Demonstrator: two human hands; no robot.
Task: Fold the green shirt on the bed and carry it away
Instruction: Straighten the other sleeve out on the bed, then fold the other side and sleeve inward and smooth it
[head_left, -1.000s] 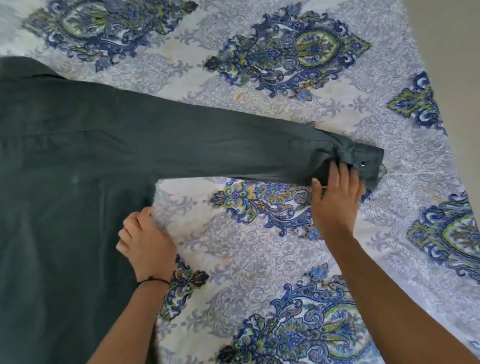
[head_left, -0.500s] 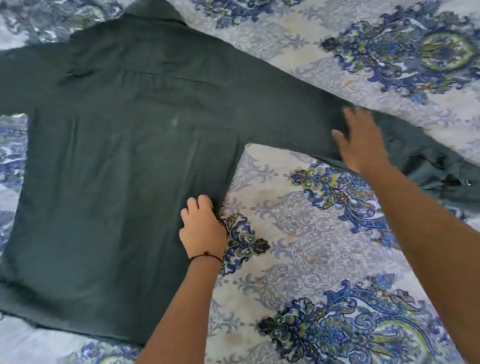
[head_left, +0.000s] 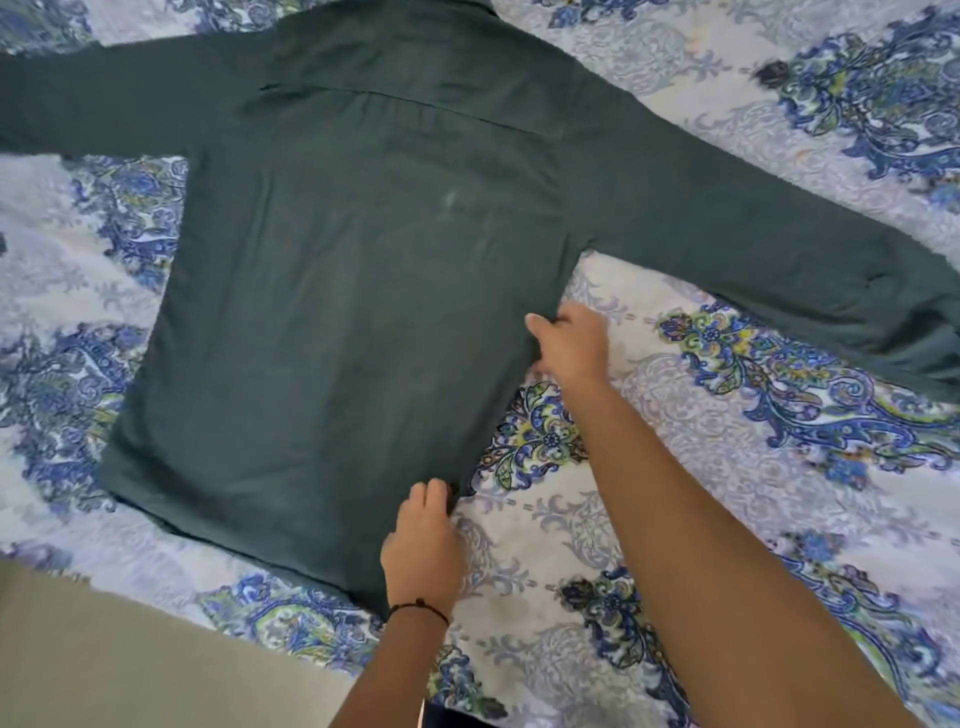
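Both hands have shifted onto the side seam of the dark green long-sleeved cloth shirt (head_left: 337, 312), spread flat on the blue paisley bedsheet (head_left: 675, 519): left hand (head_left: 423, 540) pinching near the hem, right hand (head_left: 569, 345), blurred, seemingly pinching higher. Uneven lifting could skew the fold.

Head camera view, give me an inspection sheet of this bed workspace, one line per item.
Surface: blue and white patterned bedsheet, spread over the bed.
Job's things: green shirt lies flat, back up, both sleeves spread out, not yet folded.
Clutter: nothing seen.
Grippers: right hand pinches the shirt's side edge below the sleeve; left hand has fingertips at the same edge near the hem, grip unclear; dark bracelet on its wrist.
Cables: nothing seen.
Surroundings: beige floor beside the bed, lower left.
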